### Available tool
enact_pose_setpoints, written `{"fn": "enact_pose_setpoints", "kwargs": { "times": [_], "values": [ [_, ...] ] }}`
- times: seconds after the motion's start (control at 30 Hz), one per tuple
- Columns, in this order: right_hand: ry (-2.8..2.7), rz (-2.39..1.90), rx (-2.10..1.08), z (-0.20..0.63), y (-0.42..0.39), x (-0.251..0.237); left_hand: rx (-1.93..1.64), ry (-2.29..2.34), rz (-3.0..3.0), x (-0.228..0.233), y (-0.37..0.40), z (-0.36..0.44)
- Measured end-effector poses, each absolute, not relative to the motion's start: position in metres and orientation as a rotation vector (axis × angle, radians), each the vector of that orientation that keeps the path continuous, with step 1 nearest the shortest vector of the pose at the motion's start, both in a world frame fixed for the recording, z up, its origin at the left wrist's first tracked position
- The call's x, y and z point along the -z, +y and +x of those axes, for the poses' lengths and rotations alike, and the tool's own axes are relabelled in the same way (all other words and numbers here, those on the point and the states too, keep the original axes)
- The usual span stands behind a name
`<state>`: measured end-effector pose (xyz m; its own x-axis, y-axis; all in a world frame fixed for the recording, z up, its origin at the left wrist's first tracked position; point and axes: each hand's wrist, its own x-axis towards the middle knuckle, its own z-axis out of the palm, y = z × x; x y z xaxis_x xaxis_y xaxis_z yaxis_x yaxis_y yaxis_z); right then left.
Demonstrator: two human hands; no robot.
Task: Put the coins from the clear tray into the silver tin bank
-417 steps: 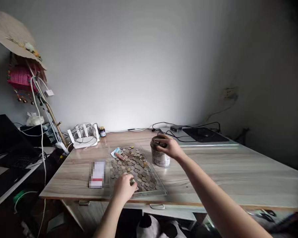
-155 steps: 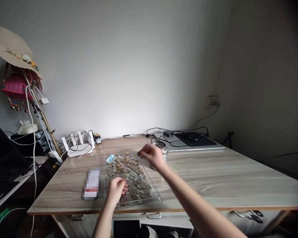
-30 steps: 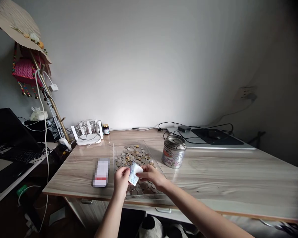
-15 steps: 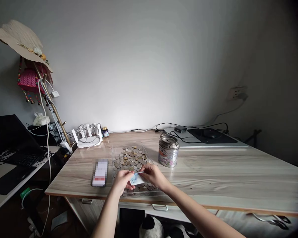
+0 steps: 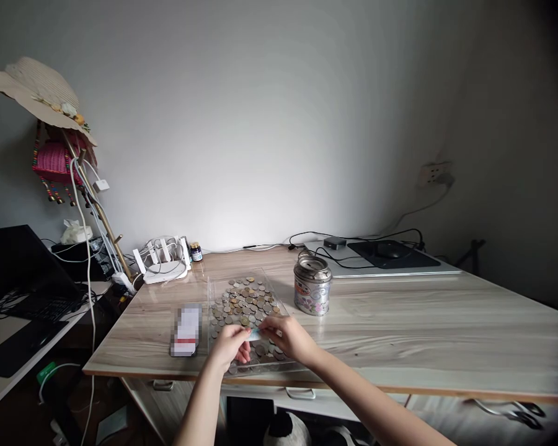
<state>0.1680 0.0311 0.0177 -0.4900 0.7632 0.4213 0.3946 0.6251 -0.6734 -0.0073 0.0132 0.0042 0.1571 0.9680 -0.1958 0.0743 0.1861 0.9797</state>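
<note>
A small bluish banknote is stretched between my two hands, looking narrow and folded or seen edge-on. My left hand pinches its left end between thumb and finger. At the other end, my right hand grips it with the fingertips. Both hands are above a clear plastic tray, its near part partly hidden by them. Many silver and gold coins lie spread in the tray. A round, patterned metal tin with a wire handle stands upright to the tray's right.
A phone with a blurred screen lies left of the tray. Behind are a white router and a small dark jar. A mouse pad and cables occupy the back right. The desk's front edge runs close beneath my forearms.
The banknote's broad face showed earlier; now only a narrow strip shows between my fingers. My hands stay close together over the tray. The whole view has shifted slightly.
</note>
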Motion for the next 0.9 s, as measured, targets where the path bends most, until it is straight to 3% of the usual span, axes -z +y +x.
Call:
{"fn": "enact_pose_setpoints", "kwargs": {
  "times": [0.13, 0.4, 0.57, 0.73, 0.9],
  "values": [
    [-2.095, -0.927, -0.804, 0.164, 0.029, -0.016, -0.973, 1.226, 1.211, -0.003, 0.014, -0.009],
    [-1.608, -0.967, -1.423, 0.156, 0.053, -0.009, -0.965, 1.212, 1.214, -0.007, 0.011, -0.007],
    [-1.326, -0.901, -1.590, 0.140, 0.044, -0.006, -1.061, 1.228, 1.226, -0.006, 0.012, -0.008],
    [-1.564, -0.971, -1.192, 0.138, 0.038, -0.020, -1.064, 1.252, 1.264, -0.002, 0.015, -0.006],
    [-1.587, -1.198, -0.610, 0.211, 0.082, -0.098, -1.041, 1.289, 1.319, 0.001, 0.016, -0.006]
  ]
}}
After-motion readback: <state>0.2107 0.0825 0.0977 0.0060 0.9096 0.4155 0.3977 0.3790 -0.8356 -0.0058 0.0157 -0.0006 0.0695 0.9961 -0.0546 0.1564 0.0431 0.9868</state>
